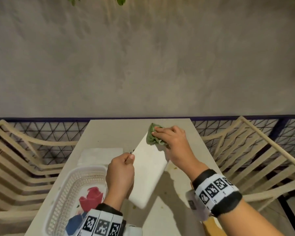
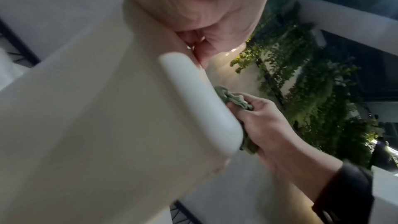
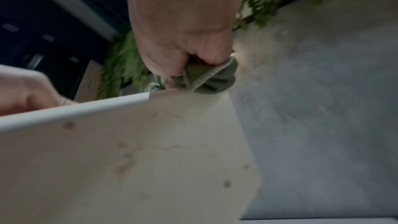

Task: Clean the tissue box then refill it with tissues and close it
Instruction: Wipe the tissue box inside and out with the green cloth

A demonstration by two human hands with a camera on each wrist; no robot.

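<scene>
A long pale table [image 1: 109, 133] stands against a rough grey wall, with slatted cream chairs [image 1: 255, 150] at either side and dark railing behind them. On the table's near left sits a white plastic basket [image 1: 70, 188] holding a red cloth [image 1: 92, 196] and a blue cloth [image 1: 75, 223]; beyond it lies a flat white stack of tissues [image 1: 99, 155].

The tissue box [image 1: 148, 169], a long white slab with rounded corners, is tilted up off the table, its far end higher. The left hand [image 1: 120, 174] curls around its left long edge, thumb on top, fingers hidden underneath. The right hand [image 1: 170, 140] bunches a green cloth [image 1: 152, 136] in its curled fingers and presses it to the box's far end.

The likeliest trouble, I would say, is the box slipping. It is smooth and held along one edge only, so a hard push from the cloth at the far end could twist it out of the left grip and drop it on the table. The wrist view shows small brown specks on the pale surface under the cloth; a hurried wipe might smear them or miss them. The tissue stack lies close to the left hand, and a swing of the box could knock it askew.

The box lies between the two hands, the left gripping its middle, the right's cloth touching its far corner.
</scene>
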